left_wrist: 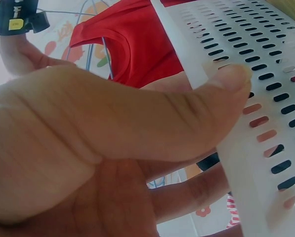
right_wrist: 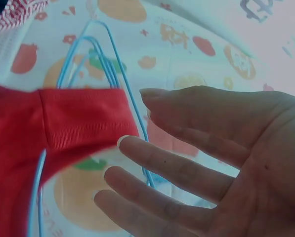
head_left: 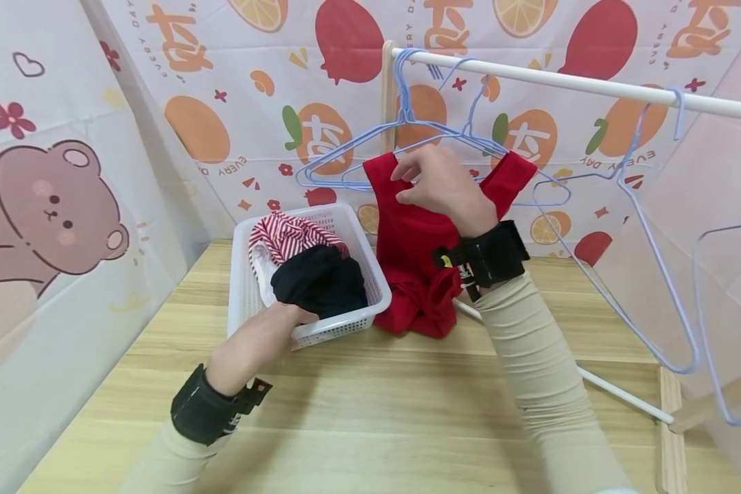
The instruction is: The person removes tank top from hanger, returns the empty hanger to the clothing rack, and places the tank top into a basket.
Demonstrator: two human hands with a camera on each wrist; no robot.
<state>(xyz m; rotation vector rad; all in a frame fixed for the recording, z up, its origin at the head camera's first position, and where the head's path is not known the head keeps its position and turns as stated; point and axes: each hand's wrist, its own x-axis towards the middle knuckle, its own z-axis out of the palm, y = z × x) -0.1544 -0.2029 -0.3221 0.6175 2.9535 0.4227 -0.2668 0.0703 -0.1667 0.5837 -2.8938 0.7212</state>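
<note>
My left hand (head_left: 256, 343) grips the near rim of a white plastic basket (head_left: 346, 320). In the left wrist view its thumb (left_wrist: 201, 113) presses on the slotted outer wall, with the fingers over the other side. A red sleeveless garment (head_left: 407, 237) hangs from a blue hanger on the rack, its lower part bunched low beside the basket. My right hand (head_left: 444, 182) is in front of the garment's neckline. The right wrist view shows its fingers spread and holding nothing, fingertips right beside a red shoulder strap (right_wrist: 88, 116).
Black cloth (head_left: 321, 281) and red-striped cloth (head_left: 293, 237) lie in the basket. Several blue hangers (head_left: 404, 103) hang from the white rail (head_left: 549, 82), others farther right (head_left: 661, 267). The rack's wooden foot (head_left: 672, 412) stands on the wooden table (head_left: 370, 425).
</note>
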